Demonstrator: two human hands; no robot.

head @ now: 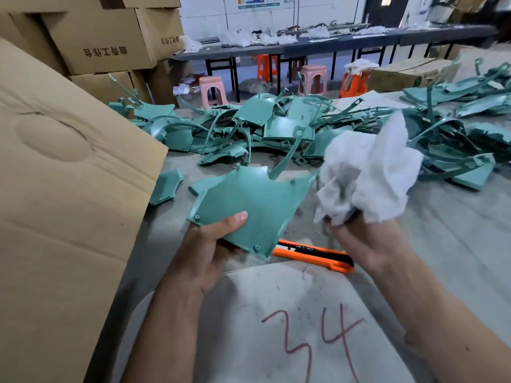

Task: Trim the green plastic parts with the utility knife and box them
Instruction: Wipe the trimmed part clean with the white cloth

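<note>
Our left hand point(213, 244) pinches a stiff, light green plastic panel point(249, 205) by its corner (knife point(312, 254) idle); right hand point(367, 239) clutches a white rag point(367, 175).

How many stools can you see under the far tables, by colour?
Pink stools: 2, one on the left and one near the middle.
Orange stools: 2, one behind the table legs and one with a white cloth on top.
Total: 4 stools.
</note>
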